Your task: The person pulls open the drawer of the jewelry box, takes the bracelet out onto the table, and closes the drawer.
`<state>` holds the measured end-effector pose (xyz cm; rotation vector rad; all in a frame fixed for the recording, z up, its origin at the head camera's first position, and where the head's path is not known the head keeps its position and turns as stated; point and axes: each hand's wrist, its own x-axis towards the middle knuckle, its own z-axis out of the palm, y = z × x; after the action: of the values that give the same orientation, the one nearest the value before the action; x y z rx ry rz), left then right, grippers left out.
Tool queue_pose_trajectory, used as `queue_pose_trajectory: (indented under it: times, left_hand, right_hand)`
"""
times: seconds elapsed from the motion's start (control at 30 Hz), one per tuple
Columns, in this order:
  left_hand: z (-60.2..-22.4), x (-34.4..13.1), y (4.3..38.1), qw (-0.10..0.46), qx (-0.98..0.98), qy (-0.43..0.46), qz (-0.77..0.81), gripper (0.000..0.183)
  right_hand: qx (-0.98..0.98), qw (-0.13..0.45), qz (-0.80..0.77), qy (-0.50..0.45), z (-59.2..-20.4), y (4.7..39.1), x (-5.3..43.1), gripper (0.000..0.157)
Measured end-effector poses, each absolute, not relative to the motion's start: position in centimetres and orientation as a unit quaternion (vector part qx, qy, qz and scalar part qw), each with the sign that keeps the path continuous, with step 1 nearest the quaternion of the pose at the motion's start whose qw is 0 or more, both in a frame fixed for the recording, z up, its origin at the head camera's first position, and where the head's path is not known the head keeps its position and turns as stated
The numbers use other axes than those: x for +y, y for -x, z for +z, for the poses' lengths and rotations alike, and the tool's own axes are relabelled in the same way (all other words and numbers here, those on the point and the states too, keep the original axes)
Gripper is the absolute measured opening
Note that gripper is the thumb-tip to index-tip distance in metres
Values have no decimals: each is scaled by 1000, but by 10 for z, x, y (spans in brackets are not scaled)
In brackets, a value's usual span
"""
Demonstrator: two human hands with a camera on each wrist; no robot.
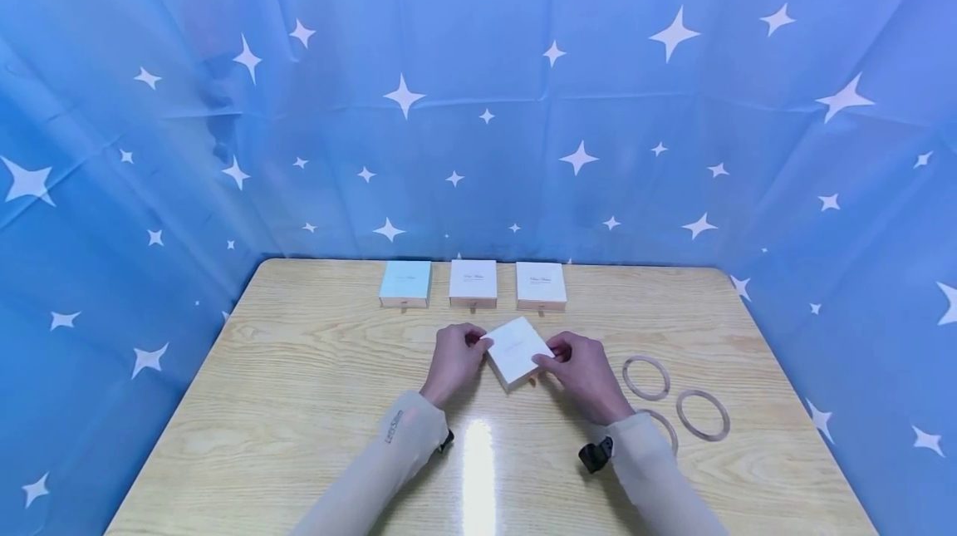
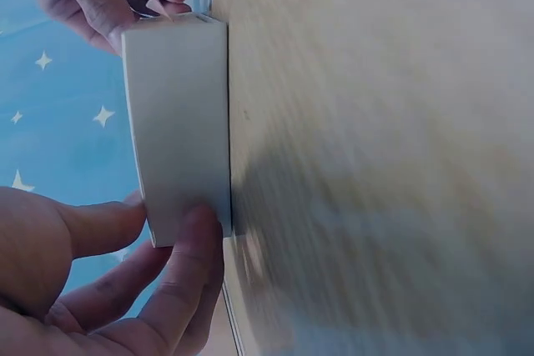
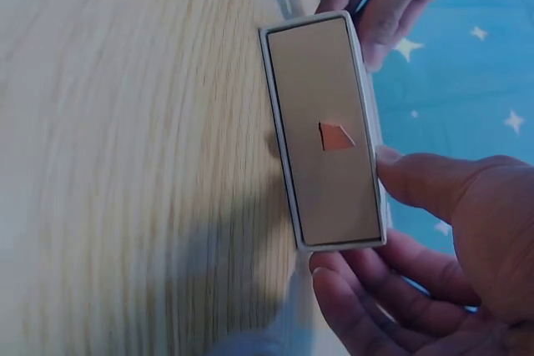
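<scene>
Both hands hold a small white drawer-style box (image 1: 517, 349) turned at an angle over the middle of the table. The left hand (image 1: 457, 360) grips its left corner, thumb on the top edge and fingers against the side wall in the left wrist view. At the right corner the right hand (image 1: 586, 371) pinches the box, thumb on top and fingers below the edge. In the right wrist view the drawer front (image 3: 324, 198) faces the camera, seated in its sleeve, with a small orange pull tab (image 3: 336, 136) sticking out.
Along the table's back edge stand a light blue box (image 1: 406, 282), a pale pink-white box (image 1: 473, 282) and a white box (image 1: 541, 284). Three pale rings lie right of the right hand, one ring (image 1: 704, 415) farthest out, another partly behind the sleeve. A starry blue curtain (image 1: 478, 145) surrounds the wooden table (image 1: 314, 403).
</scene>
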<state>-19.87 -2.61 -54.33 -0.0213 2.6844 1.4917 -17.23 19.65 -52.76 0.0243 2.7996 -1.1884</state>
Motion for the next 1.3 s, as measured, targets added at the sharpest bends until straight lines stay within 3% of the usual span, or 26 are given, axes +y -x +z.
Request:
queue_pose_trajectory:
  times: [0.4, 0.73, 1.17, 1.3]
  left_hand:
    - [-540, 27, 218, 39, 861, -10, 507, 18]
    - [-543, 71, 219, 42, 848, -67, 524, 38]
    - [-541, 125, 220, 43, 859, -155, 487, 20]
    - [-540, 138, 226, 31, 881, -163, 444, 28]
  right_hand:
    - [934, 19, -355, -23, -523, 176, 242, 38]
    - [941, 9, -336, -33, -519, 179, 284, 43]
    - [939, -24, -328, -103, -526, 194, 319, 52]
    - [934, -30, -332, -131, -526, 200, 322, 53]
